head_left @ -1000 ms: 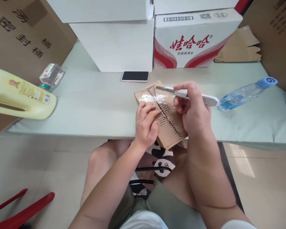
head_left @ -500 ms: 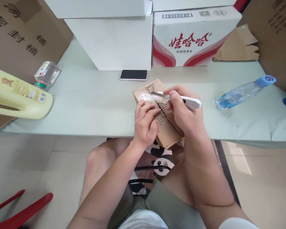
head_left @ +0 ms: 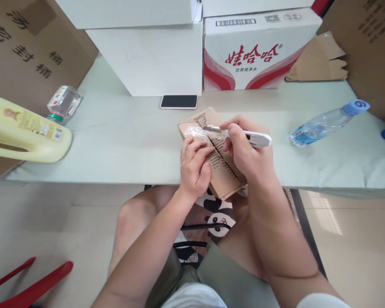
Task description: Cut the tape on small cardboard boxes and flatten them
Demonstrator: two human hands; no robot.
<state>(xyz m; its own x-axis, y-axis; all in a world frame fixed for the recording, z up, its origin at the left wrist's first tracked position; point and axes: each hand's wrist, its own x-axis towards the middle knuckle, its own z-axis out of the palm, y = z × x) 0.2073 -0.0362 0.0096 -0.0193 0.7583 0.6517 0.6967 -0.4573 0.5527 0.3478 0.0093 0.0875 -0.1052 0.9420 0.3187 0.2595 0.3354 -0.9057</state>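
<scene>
A small brown cardboard box (head_left: 229, 184) lies at a slant on the near edge of the table, its top marked with dark lines and a strip of clear tape (head_left: 195, 131). My left hand (head_left: 195, 167) rests on the box's left side, fingers apart and lying on the top face. In my right hand (head_left: 248, 156) is a white utility knife (head_left: 259, 139), gripped between thumb and fingers. Its blade points left and meets the top of the box beside the tape. Part of the box is hidden under my hands.
A phone (head_left: 179, 102) lies beyond the box, before white cartons (head_left: 147, 64) and a red-and-white carton (head_left: 256, 75). At right lies a water bottle (head_left: 321, 126); at left are a yellow jug (head_left: 51, 145) and a clear bottle (head_left: 66, 102). Folded cardboard (head_left: 321, 60) stands at the back right.
The knife blade has shifted very slightly along the box top, toward its middle. My left hand keeps its place on the box. The whole view has shifted a little.
</scene>
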